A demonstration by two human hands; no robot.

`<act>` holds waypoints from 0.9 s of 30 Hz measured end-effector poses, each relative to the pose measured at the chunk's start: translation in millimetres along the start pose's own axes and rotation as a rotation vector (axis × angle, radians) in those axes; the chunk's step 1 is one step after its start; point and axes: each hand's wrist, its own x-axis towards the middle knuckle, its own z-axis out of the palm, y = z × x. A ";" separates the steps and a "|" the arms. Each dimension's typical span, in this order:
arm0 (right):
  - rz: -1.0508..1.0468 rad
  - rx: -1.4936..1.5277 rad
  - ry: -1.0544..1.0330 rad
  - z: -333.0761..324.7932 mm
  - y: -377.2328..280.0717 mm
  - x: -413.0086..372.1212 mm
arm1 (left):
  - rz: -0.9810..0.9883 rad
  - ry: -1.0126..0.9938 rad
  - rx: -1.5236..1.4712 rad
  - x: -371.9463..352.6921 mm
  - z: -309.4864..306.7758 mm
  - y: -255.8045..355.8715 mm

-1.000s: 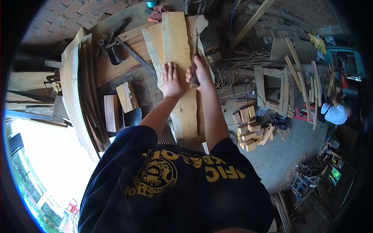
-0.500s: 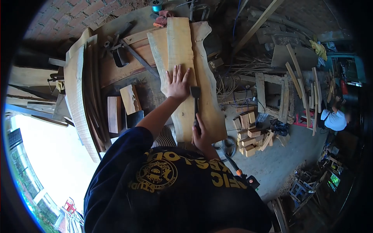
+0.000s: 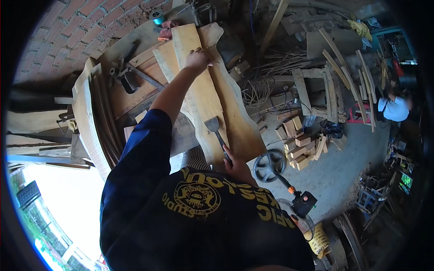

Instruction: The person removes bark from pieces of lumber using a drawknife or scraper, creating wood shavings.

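A narrow wooden board (image 3: pixel 203 92) lies on a wider live-edge slab (image 3: pixel 237 119). My left hand (image 3: pixel 198 60) is at the far part of the narrow board, its fingers curled over the right edge. Near me, my right hand (image 3: pixel 237 168) is closed round the dark handle of a flat-bladed scraper (image 3: pixel 212 124), whose blade is over the near end of the narrow board.
Stacked curved planks (image 3: pixel 97 117) stand at the left. A spool (image 3: pixel 157 17) and a reddish cloth (image 3: pixel 168 29) lie beyond the boards. Cut wood blocks (image 3: pixel 300 147) and a wheel-shaped device (image 3: pixel 270 165) are at the right. A person (image 3: pixel 394 108) is at the far right.
My left hand has moved from flat on the narrow board to its far right edge, fingers now curled. The scraper blade has swung left and nearer me. The view has shifted.
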 end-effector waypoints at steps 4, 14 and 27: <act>-0.003 0.008 0.026 1.5 -4.0 -1.8 | -0.098 0.235 -0.230 0.2 6.1 -23.1; -0.189 -0.068 0.302 -20.3 -31.3 74.7 | -0.578 0.344 -0.055 -116.1 53.3 20.4; -0.197 -0.084 0.243 -34.8 -46.6 138.3 | -0.536 0.380 -0.131 -121.2 47.2 23.2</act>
